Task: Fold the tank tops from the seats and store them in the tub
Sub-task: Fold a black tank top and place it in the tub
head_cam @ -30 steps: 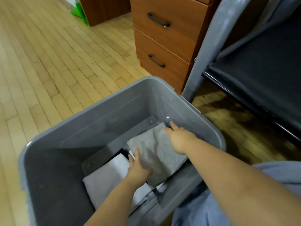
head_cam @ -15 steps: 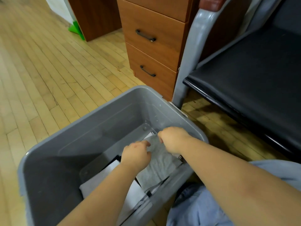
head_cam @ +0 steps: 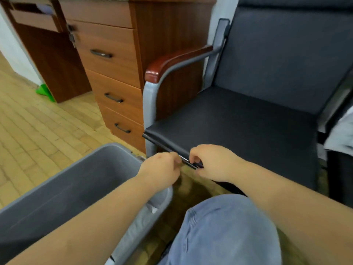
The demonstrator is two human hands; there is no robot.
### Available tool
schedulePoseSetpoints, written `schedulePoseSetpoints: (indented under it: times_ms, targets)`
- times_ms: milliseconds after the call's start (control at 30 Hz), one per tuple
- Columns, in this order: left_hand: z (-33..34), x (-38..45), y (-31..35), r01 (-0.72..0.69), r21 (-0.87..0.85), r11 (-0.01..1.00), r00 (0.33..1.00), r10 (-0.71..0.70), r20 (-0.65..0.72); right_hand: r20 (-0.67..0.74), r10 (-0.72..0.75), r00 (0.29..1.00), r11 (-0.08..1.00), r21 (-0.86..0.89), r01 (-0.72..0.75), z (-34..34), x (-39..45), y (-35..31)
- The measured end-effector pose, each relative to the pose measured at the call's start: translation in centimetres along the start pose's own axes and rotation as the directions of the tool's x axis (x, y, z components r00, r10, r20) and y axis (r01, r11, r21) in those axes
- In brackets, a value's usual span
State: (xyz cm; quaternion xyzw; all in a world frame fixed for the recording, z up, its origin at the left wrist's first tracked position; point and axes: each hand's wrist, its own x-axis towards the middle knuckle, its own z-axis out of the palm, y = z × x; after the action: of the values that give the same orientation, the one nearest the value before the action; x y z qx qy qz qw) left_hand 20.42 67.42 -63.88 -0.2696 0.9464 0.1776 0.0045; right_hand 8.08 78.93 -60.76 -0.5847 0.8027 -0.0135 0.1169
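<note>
Far left: green object [head_cam: 44, 92] on the wood floor [head_cam: 38, 131], at the foot of a dark cabinet [head_cam: 51, 60]. Next to it a drawer unit [head_cam: 112, 73] w/ dark handles.

Bottom left: grey tub [head_cam: 63, 188], open top, near wall & rim showing. Contents mostly hidden by the left forearm; a bit of white fabric peeks out at the rim's right edge, poss. a folded top, can't confirm.

Centre: left hand [head_cam: 160, 169] above the tub's right rim, fingers curled in, thumb side toward the other hand. Nothing visible in it, though the view is blurred so a small pinch can't be ruled out. Right hand [head_cam: 212, 161] just beside it, nearly touching, in front of the chair seat's front edge. Its fingers are curled too; whether they grip the seat edge or hold nothing, can't tell.

Centre-right: black chair [head_cam: 238, 119] w/ grey frame & red-brown armrest [head_cam: 172, 62], seat bare where visible. The person's knee in blue jeans [head_cam: 225, 230] sits below the right forearm.

Far right: pale garment [head_cam: 342, 134], likely a tank top, lying on the next seat over, cut off by the frame edge.
</note>
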Motion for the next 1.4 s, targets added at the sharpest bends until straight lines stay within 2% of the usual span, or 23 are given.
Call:
schedulePoseSetpoints:
  times_ms: [167, 267, 367, 500, 700, 967, 1067, 1267, 1400]
  targets:
    - [-0.8, 1.2, 10.2, -0.234, 0.027, 0.972, 0.972, 0.234, -0.001, -0.111, 0.195, 0.974, 0.981, 0.041, -0.191, -2.5, -10.5, 7.7]
    - [-0.2, 1.7, 17.2, -0.386, 0.072, 0.92, 0.922, 0.384, 0.044, -0.154, 0.354, 0.922, 0.935, 0.078, -0.346, -2.8, -17.2, 12.4]
    - [1.0, 1.9, 24.3, -0.521, 0.093, 0.848, 0.852, 0.512, 0.108, -0.218, 0.544, 0.81, 0.832, 0.263, -0.488, -2.8, -23.3, 16.2]
    - [3.1, 1.7, 32.2, -0.642, 0.091, 0.762, 0.765, 0.626, 0.152, -0.322, 0.697, 0.641, 0.697, 0.513, -0.501, -3.1, -29.1, 19.1]
    - [6.0, 2.1, 38.2, -0.697, 0.053, 0.715, 0.708, 0.673, 0.214, -0.299, 0.8, 0.52, 0.587, 0.568, -0.576, -1.4, -35.1, 23.2]
    - [8.9, 4.4, 41.6, -0.712, 0.033, 0.701, 0.687, 0.686, 0.24, -0.287, 0.906, 0.311, 0.423, 0.576, -0.7, 1.0, -39.6, 27.9]
    - [10.2, 5.1, 43.8, -0.711, -0.018, 0.703, 0.677, 0.692, 0.25, -0.268, 0.919, 0.288, 0.393, 0.579, -0.714, 2.0, -40.0, 29.0]
    - [13.7, 5.6, 46.9, -0.679, -0.094, 0.728, 0.672, 0.668, 0.322, -0.25, 0.915, 0.316, 0.404, 0.581, -0.707, 3.2, -39.0, 30.7]
    - [15.4, 5.7, 47.3, -0.713, -0.099, 0.694, 0.643, 0.704, 0.301, -0.276, 0.919, 0.282, 0.394, 0.626, -0.673, 3.3, -38.8, 31.8]
